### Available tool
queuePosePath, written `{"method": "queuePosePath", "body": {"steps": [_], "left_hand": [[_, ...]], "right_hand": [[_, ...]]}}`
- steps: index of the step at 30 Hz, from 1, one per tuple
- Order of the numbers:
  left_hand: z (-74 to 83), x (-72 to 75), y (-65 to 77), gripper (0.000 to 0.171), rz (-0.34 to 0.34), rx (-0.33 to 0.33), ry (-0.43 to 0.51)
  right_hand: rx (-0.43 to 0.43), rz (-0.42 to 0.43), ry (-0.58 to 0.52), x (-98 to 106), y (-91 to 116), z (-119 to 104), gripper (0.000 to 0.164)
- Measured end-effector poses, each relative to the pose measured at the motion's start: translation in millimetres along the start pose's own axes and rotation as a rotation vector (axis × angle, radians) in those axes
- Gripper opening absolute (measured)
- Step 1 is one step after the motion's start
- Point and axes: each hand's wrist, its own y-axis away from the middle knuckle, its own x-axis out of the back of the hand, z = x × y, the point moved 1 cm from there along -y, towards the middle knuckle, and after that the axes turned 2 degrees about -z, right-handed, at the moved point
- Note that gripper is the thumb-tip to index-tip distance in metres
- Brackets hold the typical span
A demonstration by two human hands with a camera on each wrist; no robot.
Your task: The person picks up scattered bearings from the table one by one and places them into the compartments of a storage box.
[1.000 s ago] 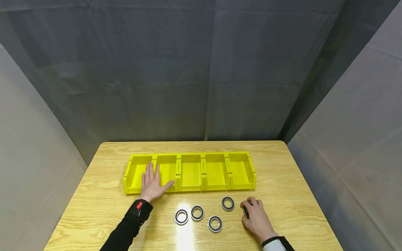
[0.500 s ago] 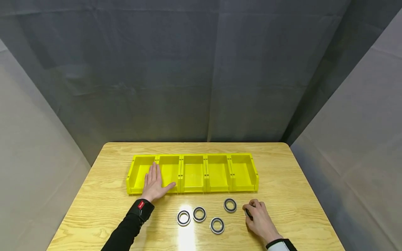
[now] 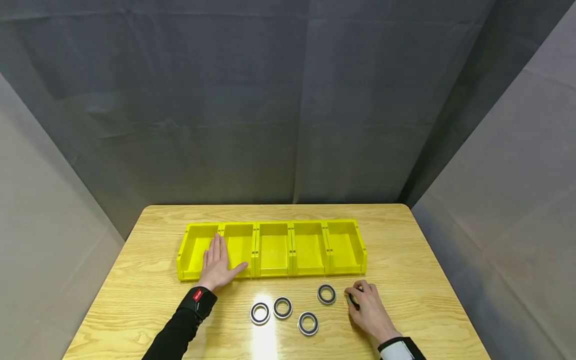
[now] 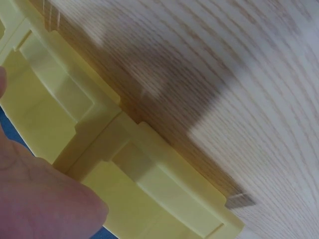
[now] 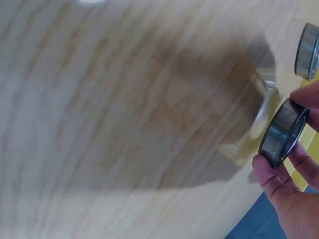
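Note:
A row of joined yellow storage bins point(image 3: 274, 272) stands across the middle of the table. My left hand point(image 3: 217, 270) lies flat over its two leftmost bins, fingers straight and thumb stretched to the right. In the left wrist view the thumb overlaps the bins' front walls point(image 4: 159, 184). To the right, in front of the bins, my right hand point(image 3: 372, 315) pinches a ball bearing. The right wrist view shows this bearing point(image 5: 280, 132) tilted on edge between thumb and fingertips, close over the table. It is a steel ring with a dark seal, partly covered by the fingers.
Several more bearings lie flat before the bins: one point(image 3: 319, 294) near my right hand, another point(image 3: 301, 325) closer to me, and a pair with the left bearing point(image 3: 253, 314) by a bright glare. The wooden table point(image 3: 427, 300) has grey curtains point(image 3: 288, 100) around it.
My left fingers have drawn closer together over the bins. The right hand, with its bearing, has shifted very slightly forward. The other bearings stay where they were.

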Motion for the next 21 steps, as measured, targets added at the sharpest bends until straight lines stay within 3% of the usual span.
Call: {"method": "queuePosePath", "body": {"steps": [21], "left_hand": [[2.1,1.4,0.0,0.114,-0.027,0.015,0.013]], "right_hand": [[0.066,0.103,0.004,19,-39,-6,0.029]]}}
